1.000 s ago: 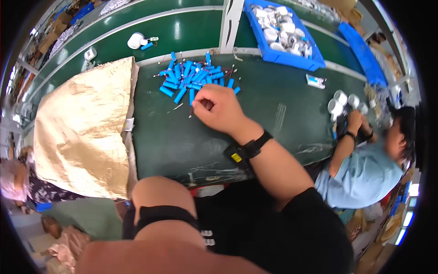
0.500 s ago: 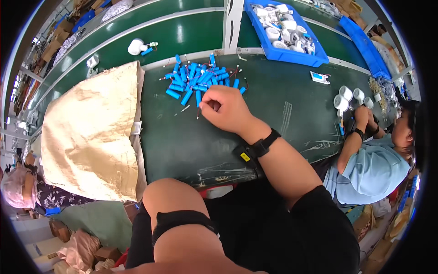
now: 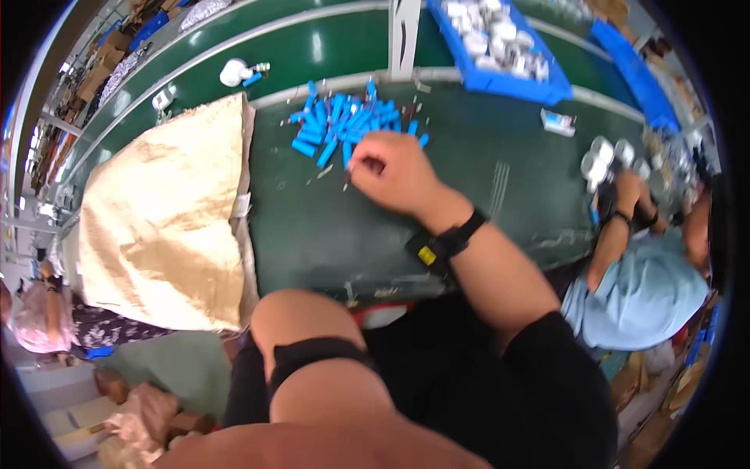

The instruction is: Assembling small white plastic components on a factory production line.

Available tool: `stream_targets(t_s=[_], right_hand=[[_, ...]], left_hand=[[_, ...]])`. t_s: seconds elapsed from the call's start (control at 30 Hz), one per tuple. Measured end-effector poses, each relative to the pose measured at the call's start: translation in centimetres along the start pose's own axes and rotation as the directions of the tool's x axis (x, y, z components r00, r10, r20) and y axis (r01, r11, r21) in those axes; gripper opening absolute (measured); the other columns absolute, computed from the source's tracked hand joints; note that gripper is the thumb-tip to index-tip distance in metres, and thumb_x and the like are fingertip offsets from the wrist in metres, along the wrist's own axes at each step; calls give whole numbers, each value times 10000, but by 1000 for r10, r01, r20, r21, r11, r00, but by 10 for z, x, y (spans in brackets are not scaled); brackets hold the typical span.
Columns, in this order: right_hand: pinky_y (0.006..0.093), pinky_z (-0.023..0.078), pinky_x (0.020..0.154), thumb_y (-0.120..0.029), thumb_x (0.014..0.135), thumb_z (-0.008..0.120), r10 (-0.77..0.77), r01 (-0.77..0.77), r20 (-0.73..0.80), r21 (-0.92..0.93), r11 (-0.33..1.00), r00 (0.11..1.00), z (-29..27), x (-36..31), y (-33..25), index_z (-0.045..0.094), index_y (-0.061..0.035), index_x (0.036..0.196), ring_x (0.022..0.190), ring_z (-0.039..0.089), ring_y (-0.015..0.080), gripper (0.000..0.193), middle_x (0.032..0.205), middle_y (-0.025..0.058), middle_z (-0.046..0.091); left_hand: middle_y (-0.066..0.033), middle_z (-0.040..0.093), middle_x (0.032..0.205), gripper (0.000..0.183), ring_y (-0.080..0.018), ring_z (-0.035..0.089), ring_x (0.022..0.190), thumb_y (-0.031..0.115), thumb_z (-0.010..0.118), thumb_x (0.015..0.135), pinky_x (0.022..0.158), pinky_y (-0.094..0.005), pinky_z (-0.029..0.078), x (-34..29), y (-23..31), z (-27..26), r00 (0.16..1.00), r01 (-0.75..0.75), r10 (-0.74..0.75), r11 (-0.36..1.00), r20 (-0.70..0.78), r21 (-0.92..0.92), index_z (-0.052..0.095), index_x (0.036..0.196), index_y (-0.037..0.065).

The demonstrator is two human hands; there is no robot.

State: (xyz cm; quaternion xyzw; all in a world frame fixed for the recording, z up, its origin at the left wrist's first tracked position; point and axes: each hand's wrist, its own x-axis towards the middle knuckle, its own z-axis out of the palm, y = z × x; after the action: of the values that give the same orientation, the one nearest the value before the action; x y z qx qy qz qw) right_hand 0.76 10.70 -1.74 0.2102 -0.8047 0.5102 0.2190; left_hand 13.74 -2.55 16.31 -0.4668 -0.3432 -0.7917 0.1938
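Observation:
On the dark green table lies a loose pile of blue cylindrical batteries with thin wire leads. My right hand is at the pile's near edge, fingers curled and thumb against the index finger. At these fingertips is the lower end of one blue battery, its thin dark lead showing just below; the exact grip is blurred. My left hand is close to me at the table's near edge, black band at the wrist, its fingers hidden from sight.
A large tan woven sack covers the table's left side. A blue bin of white device parts stands at the far right. A co-worker in a light blue top handles white round-headed devices on the right. A white device lies on the far green ledge.
The whole view has shifted slightly, leaving this frame blurrier. My right hand stays beside the same battery at the pile's edge, its fingers still curled. My left hand looks unchanged.

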Motion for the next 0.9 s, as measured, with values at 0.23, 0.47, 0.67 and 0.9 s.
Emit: stream_targets(t_s=[0.23, 0.47, 0.67, 0.9], right_hand=[[271, 461, 542, -35, 850, 739, -33, 32, -36, -15, 999, 999, 5, -1, 1, 673, -32, 796, 590, 596, 117, 85, 708, 44, 623], [304, 468, 545, -65, 838, 743, 107, -108, 24, 52, 993, 994, 1, -3, -4, 667, -31, 780, 593, 608, 160, 102, 710, 68, 637], [276, 454, 540, -37, 852, 740, 26, -24, -26, 61, 998, 999, 13, -6, -3, 670, -26, 791, 587, 584, 113, 93, 705, 48, 618], [278, 444, 542, -39, 835, 761, 34, -35, -46, -28, 999, 998, -4, 0, -1, 667, -31, 785, 582, 574, 118, 107, 717, 45, 614]], left_hand=[[-109, 706, 891, 80, -234, 704, 791, 38, 654, 950, 666, -356, 559, 6, -4, -14, 998, -56, 54, 994, 24, 91, 714, 911, 2], [-106, 712, 900, 88, -226, 702, 798, 50, 654, 955, 682, -345, 557, 13, -20, -17, 991, -132, 127, 968, 34, 213, 717, 918, 1], [-103, 718, 907, 96, -220, 701, 804, 60, 654, 959, 696, -336, 556, 11, -15, -20, 987, -161, 158, 930, 36, 329, 720, 923, 0], [-100, 724, 915, 106, -212, 699, 812, 73, 654, 964, 712, -326, 554, 12, -15, -22, 979, -195, 196, 863, 47, 466, 723, 930, -1]])
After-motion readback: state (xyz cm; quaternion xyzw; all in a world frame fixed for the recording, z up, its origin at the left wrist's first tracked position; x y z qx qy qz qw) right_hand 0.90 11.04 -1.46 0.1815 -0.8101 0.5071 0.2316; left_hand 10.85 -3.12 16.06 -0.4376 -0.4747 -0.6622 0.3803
